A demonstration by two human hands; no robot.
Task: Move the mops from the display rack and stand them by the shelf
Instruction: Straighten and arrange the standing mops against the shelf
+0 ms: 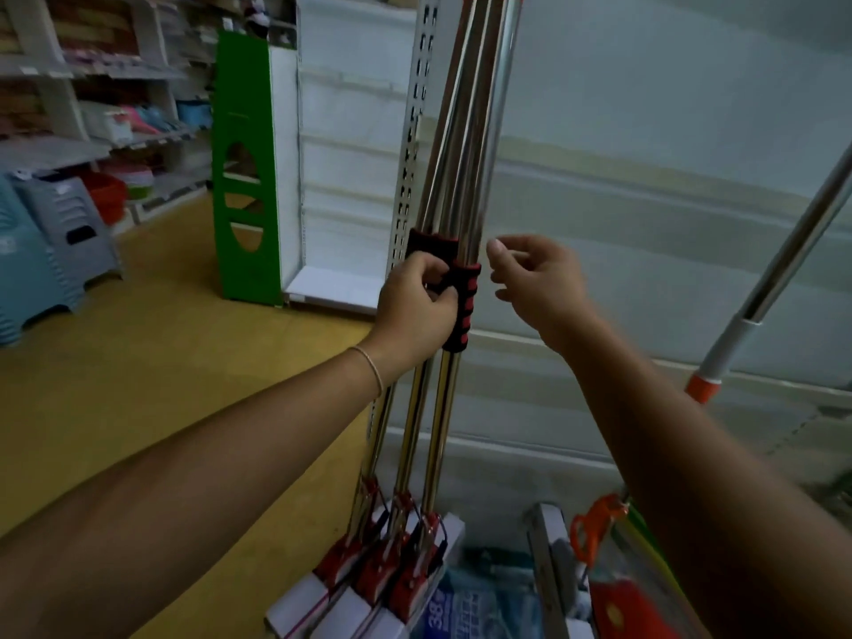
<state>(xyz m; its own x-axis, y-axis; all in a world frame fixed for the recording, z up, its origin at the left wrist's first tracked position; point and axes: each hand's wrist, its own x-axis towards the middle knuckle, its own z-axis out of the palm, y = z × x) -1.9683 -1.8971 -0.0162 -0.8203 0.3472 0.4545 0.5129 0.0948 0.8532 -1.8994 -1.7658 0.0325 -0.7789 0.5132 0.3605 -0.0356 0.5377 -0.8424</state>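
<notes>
My left hand (417,299) was clamped around the black-and-red ribbed foam grips of three shiny chrome-handled mops (454,200), thumb and fingers curled over the sleeves. My right hand (535,281) hung just right of those mops, touching nothing, its fingers loosely curled and empty. The mops stood nearly upright in a tight bundle against the white perforated shelf upright (412,145), their red-and-white heads (382,578) resting low on the yellow floor (152,362). Well to the right of the mops, a separate silver pole with a white and orange collar (756,297) leaned at a slant. Left of the mops stood a green cut-out display stand (244,177).
</notes>
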